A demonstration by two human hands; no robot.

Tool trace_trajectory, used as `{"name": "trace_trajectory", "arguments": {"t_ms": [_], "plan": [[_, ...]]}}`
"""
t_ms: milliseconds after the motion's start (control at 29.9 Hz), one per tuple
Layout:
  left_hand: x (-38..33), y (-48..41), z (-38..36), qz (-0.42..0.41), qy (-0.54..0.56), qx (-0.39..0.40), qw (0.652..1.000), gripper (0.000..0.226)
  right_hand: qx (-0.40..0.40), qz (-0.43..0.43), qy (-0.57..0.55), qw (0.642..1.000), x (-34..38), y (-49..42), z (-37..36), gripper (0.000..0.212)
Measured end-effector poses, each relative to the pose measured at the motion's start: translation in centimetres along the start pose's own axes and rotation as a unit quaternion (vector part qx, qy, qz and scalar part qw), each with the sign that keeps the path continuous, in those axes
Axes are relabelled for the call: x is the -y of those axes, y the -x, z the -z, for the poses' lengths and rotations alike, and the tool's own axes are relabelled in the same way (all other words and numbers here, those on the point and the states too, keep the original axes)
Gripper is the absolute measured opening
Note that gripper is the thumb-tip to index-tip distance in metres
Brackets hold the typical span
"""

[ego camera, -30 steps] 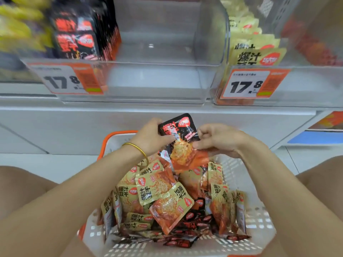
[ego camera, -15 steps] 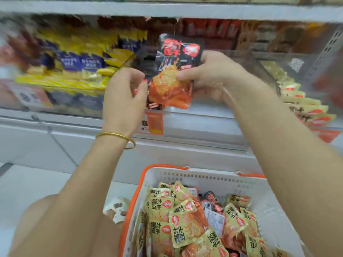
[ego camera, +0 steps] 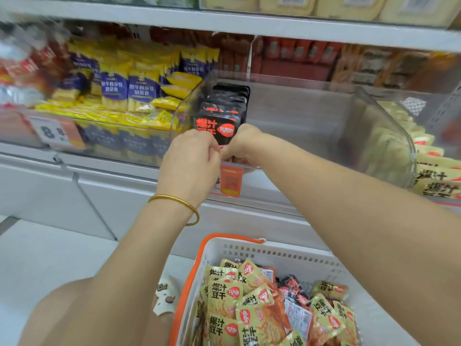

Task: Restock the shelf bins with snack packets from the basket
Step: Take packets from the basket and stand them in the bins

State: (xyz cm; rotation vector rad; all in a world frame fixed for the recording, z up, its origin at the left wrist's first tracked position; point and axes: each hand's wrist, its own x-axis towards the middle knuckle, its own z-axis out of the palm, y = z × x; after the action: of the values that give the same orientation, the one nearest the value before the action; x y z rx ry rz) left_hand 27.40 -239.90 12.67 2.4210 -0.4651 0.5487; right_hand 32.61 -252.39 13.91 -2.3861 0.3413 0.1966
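Black snack packet [ego camera: 216,129]: held upright at front of clear shelf bin [ego camera: 311,113], pinched at lower corners between left hand [ego camera: 190,162] and right hand [ego camera: 243,143], fingers curled

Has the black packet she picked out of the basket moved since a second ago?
Yes. The black packet has gone up from the basket to the front of the clear bin, both hands at it.

Free bin [ego camera: 311,116] room beside black packets [ego camera: 224,108]
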Motion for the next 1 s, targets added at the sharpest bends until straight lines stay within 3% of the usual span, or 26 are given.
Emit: {"name": "trace_trajectory", "arguments": {"t_ms": [134, 367, 434, 568, 634, 701, 768, 902, 1002], "plan": [[0.0, 0.1, 0.1, 0.004, 0.023, -0.002, 1.000, 0.022, -0.039, -0.021, 0.050, 0.998, 0.6, -0.8, -0.6, 0.036], [0.2, 0.0, -0.2, 0.008, 0.019, -0.012, 1.000, 0.023, 0.041, -0.035, 0.043, 0.998, 0.5, 0.4, 0.1, 0.043], [0.4, 0.0, -0.6, -0.008, 0.018, -0.030, 0.999, 0.022, 0.033, -0.027, 0.012, 0.999, 0.3, 1.0, 0.4, 0.025], [-0.2, 1.0, -0.4, -0.087, 0.015, -0.088, 0.992, 0.021, -0.019, -0.006, -0.076, 0.997, 0.0, 4.5, 2.6, 0.034], [-1.7, 2.3, -0.1, -0.113, 0.041, -0.097, 0.988, 0.016, -0.073, 0.045, -0.132, 0.987, -1.2, 8.0, 4.4, 0.033], [-3.8, 3.9, -0.5, -0.119, 0.088, -0.041, 0.988, 0.017, -0.119, 0.111, -0.183, 0.970, -3.8, 12.6, 6.0, 0.033], [-5.3, 5.7, -2.2, -0.117, 0.083, 0.078, 0.987, 0.021, -0.099, 0.130, -0.247, 0.955, -7.6, 16.7, 6.3, 0.029], [-5.9, 10.4, -8.3, -0.139, -0.031, 0.352, 0.925, 0.012, 0.055, -0.053, -0.176, 0.981, -17.3, 17.9, 1.4, 0.021], [-6.2, 13.1, -11.8, -0.157, -0.114, 0.470, 0.861, 0.013, 0.167, -0.174, -0.017, 0.970, -24.5, 14.9, -4.8, 0.008]]}}
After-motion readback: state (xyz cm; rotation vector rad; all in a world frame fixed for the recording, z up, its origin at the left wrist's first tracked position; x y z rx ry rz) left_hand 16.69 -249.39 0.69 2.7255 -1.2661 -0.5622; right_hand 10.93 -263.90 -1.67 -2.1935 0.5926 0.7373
